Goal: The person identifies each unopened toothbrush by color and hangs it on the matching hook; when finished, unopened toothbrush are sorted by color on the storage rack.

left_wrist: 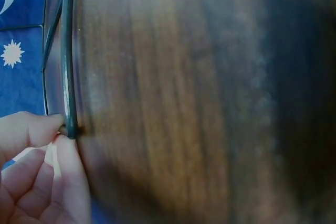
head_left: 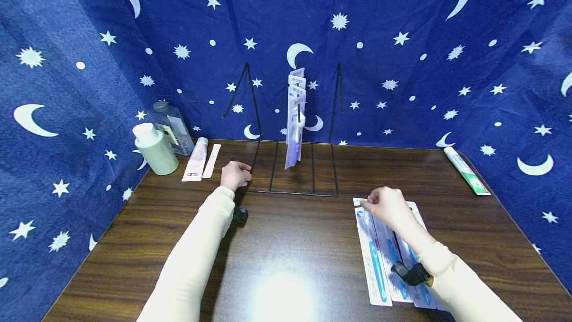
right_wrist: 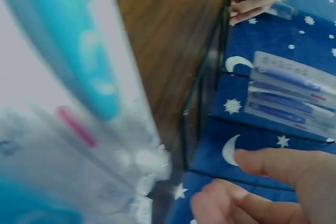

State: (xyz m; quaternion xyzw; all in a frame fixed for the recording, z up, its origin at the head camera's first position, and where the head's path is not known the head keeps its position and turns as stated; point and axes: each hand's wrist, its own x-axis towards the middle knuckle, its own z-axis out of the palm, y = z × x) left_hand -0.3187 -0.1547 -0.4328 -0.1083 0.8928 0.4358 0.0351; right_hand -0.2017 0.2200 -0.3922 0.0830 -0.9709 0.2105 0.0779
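My left hand [head_left: 236,176] pinches the front left corner of a black wire rack [head_left: 292,193] between thumb and fingertips; the left wrist view shows the wire's end [left_wrist: 71,129] at them. Several purple toothbrushes in clear-and-white packs [head_left: 295,128] hang in a row from the middle of the rack. Over the top ends of several blue toothbrush packs [head_left: 374,262], lying side by side on the table, is my right hand [head_left: 388,206]. In the right wrist view its thumb [right_wrist: 262,162] and bent fingers are apart, with nothing between them.
At the back left stand a pale green bottle [head_left: 158,155] and a clear bottle [head_left: 176,128]. A toothpaste tube [head_left: 196,159] and a narrow white packet [head_left: 211,161] lie beside them. Another green-and-white tube [head_left: 466,170] lies at the far right. Starry blue cloth [head_left: 384,29] surrounds the table.
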